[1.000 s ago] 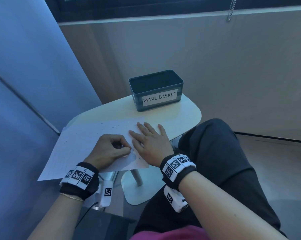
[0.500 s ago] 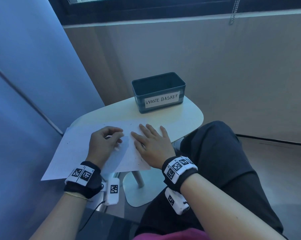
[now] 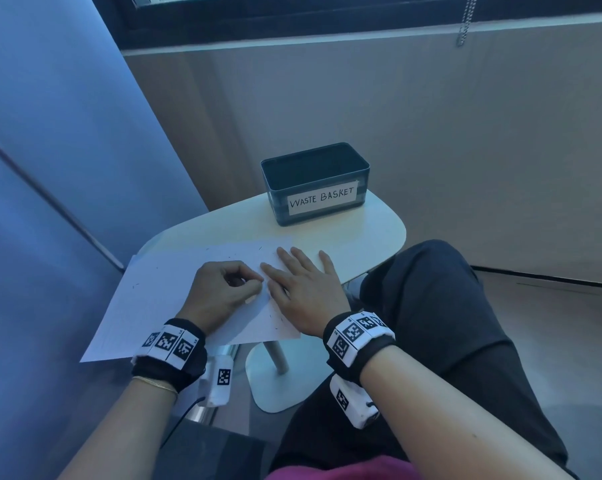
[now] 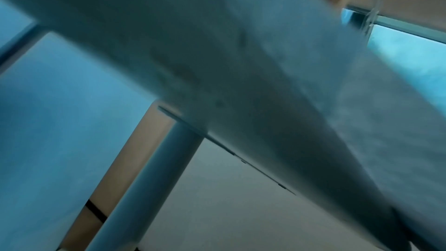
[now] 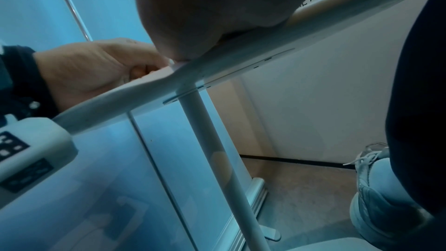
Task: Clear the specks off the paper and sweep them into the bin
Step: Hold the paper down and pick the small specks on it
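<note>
Paper [image 3: 161,299]: flat on my small table [image 3: 372,244], its near-left corner overhanging the edge toward 8 o'clock.
Specks [image 3: 277,322]: tiny dark marks scattered over the sheet, some at its near right corner, some near the far edge.
My right hand [image 3: 306,289]: flat, fingers straight and spread, pressing the sheet's right part.
My left hand [image 3: 219,289]: fingers curled, fingertips meeting the thumb on the sheet; whether it holds anything, I cannot tell.
Bin [image 3: 315,183]: labelled WASTE BASKET, at 12 o'clock from my hands, on the table's far end.

White paper [image 3: 161,299] flecked with dark specks [image 3: 275,318], dark teal bin [image 3: 315,183] bearing white hand-lettered label, cream table [image 3: 368,237], black-and-white checkered wrist markers [image 3: 356,332].
</note>
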